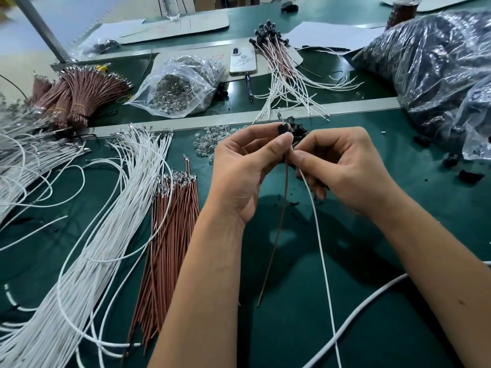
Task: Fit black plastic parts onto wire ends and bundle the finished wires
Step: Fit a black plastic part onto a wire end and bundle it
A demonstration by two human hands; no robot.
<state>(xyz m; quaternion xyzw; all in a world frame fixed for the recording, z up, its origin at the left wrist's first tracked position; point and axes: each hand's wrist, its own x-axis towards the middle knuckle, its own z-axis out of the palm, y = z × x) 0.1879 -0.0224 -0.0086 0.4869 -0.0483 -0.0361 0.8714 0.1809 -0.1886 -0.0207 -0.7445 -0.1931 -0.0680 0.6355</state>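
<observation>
My left hand (247, 166) pinches a small black plastic part (283, 128) at the top of a brown wire (276, 235) that hangs down toward me. My right hand (342, 166) pinches a white wire (321, 248) just below the same part and cups several more black parts (299, 131) against its fingers. Both hands meet above the green table (358, 301). Loose white wires (114, 208) and loose brown wires (172, 235) lie to the left. A fan of finished wires with black ends (279, 62) lies at the back.
Tied brown wire bundles (77, 99) sit at the back left. A clear bag of metal pieces (180, 88), a phone (243, 61) and a pen (249, 86) lie behind the hands. A big plastic bag of black parts (435, 75) fills the right. Loose black parts (470, 175) lie near it.
</observation>
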